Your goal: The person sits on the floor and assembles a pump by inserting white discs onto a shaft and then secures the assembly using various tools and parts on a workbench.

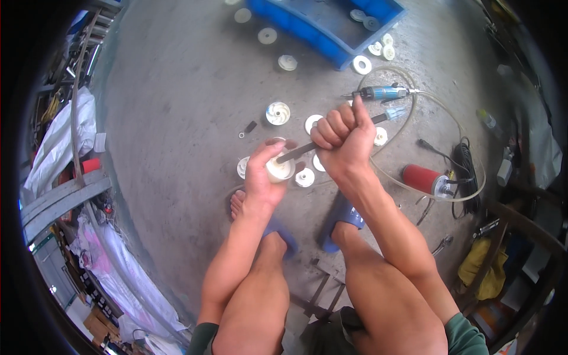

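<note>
Up beyond the hands sits a blue plastic crate [331,23], rectangular, a few white discs lying inside it and more white rings scattered just beside its near corner. Well off to the left of the crate, a small red can [90,165] pokes out by the pale sacks.

Now the work itself, below the crate, over bare grey concrete: the left hand [264,171] is curled round a white plastic impeller [280,168], round, cream-coloured, smooth and moulded, fingers wrapped on its rim. The right hand [345,137] is clenched in a tight fist around the handle of a dark flat tool [297,153], whose blade slants down into the impeller's centre.

Between crate and hands lies a blue pneumatic grinder [381,92] on a clear looping hose [414,183]. More white impellers [277,113] dot the floor nearby.
</note>
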A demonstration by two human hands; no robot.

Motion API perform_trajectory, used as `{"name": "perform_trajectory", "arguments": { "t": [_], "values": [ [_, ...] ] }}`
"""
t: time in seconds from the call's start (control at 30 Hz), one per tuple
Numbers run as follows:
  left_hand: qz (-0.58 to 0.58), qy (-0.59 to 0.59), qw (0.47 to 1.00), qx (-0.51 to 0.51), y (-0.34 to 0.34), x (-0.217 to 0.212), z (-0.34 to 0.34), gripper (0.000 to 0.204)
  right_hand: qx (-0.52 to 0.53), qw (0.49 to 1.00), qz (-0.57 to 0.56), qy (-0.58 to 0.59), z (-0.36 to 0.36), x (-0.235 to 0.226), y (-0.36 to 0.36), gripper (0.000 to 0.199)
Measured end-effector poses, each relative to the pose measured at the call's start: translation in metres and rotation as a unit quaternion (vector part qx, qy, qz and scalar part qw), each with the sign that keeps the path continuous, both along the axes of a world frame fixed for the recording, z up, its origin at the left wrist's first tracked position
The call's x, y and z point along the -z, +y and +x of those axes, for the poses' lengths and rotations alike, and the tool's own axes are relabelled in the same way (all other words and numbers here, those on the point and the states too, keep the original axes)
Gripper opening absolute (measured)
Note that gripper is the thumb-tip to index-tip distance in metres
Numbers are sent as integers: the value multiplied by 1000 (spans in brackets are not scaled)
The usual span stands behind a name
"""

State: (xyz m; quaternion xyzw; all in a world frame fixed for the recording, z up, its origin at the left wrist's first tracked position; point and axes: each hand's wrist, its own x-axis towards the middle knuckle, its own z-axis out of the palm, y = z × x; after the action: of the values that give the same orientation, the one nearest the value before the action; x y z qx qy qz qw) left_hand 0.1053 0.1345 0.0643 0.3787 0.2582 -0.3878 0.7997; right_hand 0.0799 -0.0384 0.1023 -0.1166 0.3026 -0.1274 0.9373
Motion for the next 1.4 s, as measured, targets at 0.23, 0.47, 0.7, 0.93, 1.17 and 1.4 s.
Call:
{"name": "perform_trajectory", "arguments": {
  "t": [0.23, 0.47, 0.7, 0.93, 1.17, 1.4],
  "values": [
    [71, -17, 997, 29, 6, 19, -17, 12, -1, 999, -11, 35, -23, 24, 10, 61],
    [55, 89, 990, 91, 1, 43, 8, 11, 40, 999, 23, 17, -24, 57, 8, 55],
    [69, 109, 977, 168, -5, 42, 13, 13, 19, 1000, -3, -3, -34, 61, 5, 54],
    [126, 59, 983, 120, -23, 71, -10, 13, 39, 999, -26, 20, -46, 66, 30, 56],
    [142, 107, 976, 127, -33, 78, -13, 14, 82, 988, -109, 66, -54, 64, 41, 52],
    [78, 98, 982, 138, -22, 72, -5, 18, 29, 977, -210, 4, -60, 48, 50, 50]
  ]
}}
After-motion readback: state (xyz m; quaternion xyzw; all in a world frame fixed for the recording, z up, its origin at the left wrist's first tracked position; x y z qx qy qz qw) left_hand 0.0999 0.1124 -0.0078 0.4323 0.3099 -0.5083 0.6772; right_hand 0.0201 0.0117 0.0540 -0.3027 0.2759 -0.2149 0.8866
